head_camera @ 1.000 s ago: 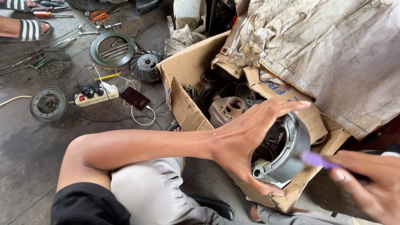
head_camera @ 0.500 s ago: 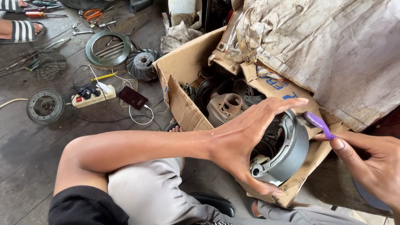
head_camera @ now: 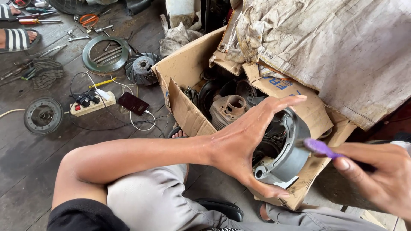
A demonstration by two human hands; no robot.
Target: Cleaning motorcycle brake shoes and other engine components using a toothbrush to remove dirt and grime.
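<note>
My left hand (head_camera: 239, 149) is stretched wide, its grip spread from thumb to fingertips across a grey round metal housing (head_camera: 291, 149), the thumb hooked at the lower rim and the fingers reaching past the upper rim. The housing rests tilted at the near corner of an open cardboard box (head_camera: 184, 107), which sits on the floor and holds more dark engine parts, among them a tan finned cylinder (head_camera: 227, 109). My right hand (head_camera: 376, 175) comes in from the right edge, its grip pinched on a purple brush handle (head_camera: 321, 148) whose tip lies just beside the housing's right side; I cannot tell whether it touches. A dirty cloth sheet (head_camera: 342, 51) drapes over the far side of the box.

On the wooden floor (head_camera: 25, 162) to the left lie a power strip (head_camera: 92, 105) with plugs in it, a dark phone (head_camera: 133, 103) on a white cable, a finned fan wheel (head_camera: 141, 68), a green ring cover (head_camera: 106, 54), a small grey wheel (head_camera: 43, 115) and scattered hand tools. A striped sandal (head_camera: 17, 39) on someone's foot shows at the upper left.
</note>
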